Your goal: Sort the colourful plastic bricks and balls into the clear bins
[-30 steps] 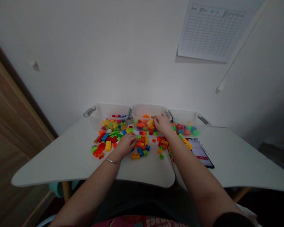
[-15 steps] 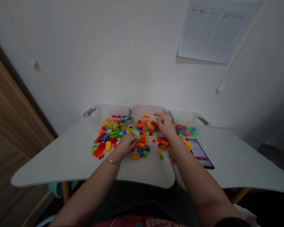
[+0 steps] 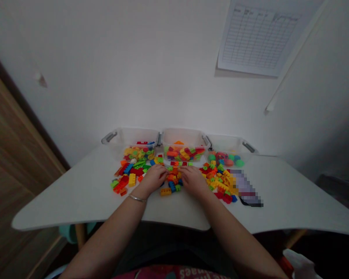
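Left hand and right hand curl over plastic bricks, grips too hidden to tell

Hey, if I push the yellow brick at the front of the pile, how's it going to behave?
It looks like hard moulded plastic, so the yellow brick is probably stiff and light for its size. Its flat, boxy shape suggests it would slide across the smooth white tabletop rather than roll. Its studs may give fingers some purchase.

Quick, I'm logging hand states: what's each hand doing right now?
Left hand: palm down, curled at the toy bricks; cannot tell if holding one.
Right hand: palm down, curled at the same bricks; cannot tell either.
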A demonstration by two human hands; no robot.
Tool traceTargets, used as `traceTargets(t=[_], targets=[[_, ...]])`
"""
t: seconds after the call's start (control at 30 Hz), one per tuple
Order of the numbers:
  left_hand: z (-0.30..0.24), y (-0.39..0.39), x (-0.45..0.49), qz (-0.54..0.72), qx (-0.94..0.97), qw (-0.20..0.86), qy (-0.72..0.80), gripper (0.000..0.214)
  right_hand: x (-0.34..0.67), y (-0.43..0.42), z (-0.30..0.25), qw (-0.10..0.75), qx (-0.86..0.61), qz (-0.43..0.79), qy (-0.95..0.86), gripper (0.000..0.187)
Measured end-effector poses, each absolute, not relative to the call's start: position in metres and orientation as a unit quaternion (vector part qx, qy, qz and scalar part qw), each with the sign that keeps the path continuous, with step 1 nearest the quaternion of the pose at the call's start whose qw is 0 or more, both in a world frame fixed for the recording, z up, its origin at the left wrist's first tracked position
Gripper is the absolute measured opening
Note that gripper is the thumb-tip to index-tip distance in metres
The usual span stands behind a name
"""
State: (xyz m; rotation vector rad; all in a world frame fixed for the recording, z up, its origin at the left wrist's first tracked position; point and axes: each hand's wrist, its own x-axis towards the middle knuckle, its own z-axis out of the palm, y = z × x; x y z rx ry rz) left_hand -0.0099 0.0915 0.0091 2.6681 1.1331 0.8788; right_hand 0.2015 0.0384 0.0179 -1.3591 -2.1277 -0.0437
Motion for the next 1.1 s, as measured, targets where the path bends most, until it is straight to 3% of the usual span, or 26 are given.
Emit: traceTargets(t=[0.13, 0.4, 0.67, 1.1], targets=[[0.0093, 0.0911, -0.0088, 0.292, 0.878, 0.057, 0.375, 0.021, 0.2012, 0.0344, 0.0122, 0.258, -0.537, -0.038, -0.802, 0.031], [0.0126, 0.0888, -0.0081, 0.293, 0.88, 0.062, 0.369, 0.021, 0.209, 0.0341, 0.01, 0.252, -0.591, -0.077, -0.763, 0.032], [0.0104, 0.0896, -0.0086, 0.294, 0.878, 0.064, 0.373, 0.021, 0.2088, 0.0325, 0.0086, 0.246, -0.491, -0.046, -0.834, 0.042], [0.012, 0.0885, -0.0077, 0.293, 0.879, 0.067, 0.371, 0.021, 0.207, 0.0302, 0.0141, 0.224, -0.578, -0.064, -0.782, 0.029]])
